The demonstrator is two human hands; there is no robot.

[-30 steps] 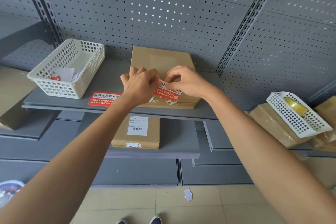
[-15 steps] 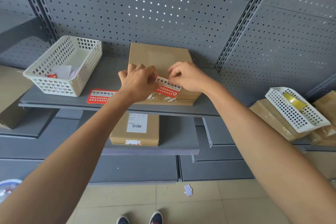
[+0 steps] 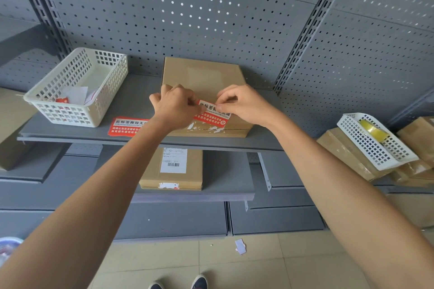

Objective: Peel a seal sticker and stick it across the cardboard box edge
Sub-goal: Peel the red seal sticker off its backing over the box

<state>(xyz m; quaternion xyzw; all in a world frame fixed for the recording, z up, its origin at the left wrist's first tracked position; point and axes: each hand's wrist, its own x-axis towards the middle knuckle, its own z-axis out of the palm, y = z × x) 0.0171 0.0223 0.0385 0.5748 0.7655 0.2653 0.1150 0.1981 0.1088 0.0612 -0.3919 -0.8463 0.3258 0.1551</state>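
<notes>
A flat cardboard box (image 3: 204, 75) lies on the upper grey shelf (image 3: 131, 101), its front edge facing me. Over the box's near part both hands hold a red and white seal sticker (image 3: 212, 117). My left hand (image 3: 175, 108) pinches the sticker's left end, and my right hand (image 3: 244, 105) pinches its upper right part. White scraps of old label cling to the box's front edge below the sticker. A second red and white sticker (image 3: 125, 125) lies flat on the shelf left of the box, partly hidden by my left forearm.
A white plastic basket (image 3: 77, 87) with paper scraps stands at the shelf's left. Another cardboard box (image 3: 171, 169) with a barcode label lies on the lower shelf. At the right, a white basket (image 3: 375, 141) with a tape roll rests on stacked boxes. Perforated grey panels stand behind.
The sticker shows more of its face now and sits a little lower toward the box's front edge. Both hands stay pinched on it.
</notes>
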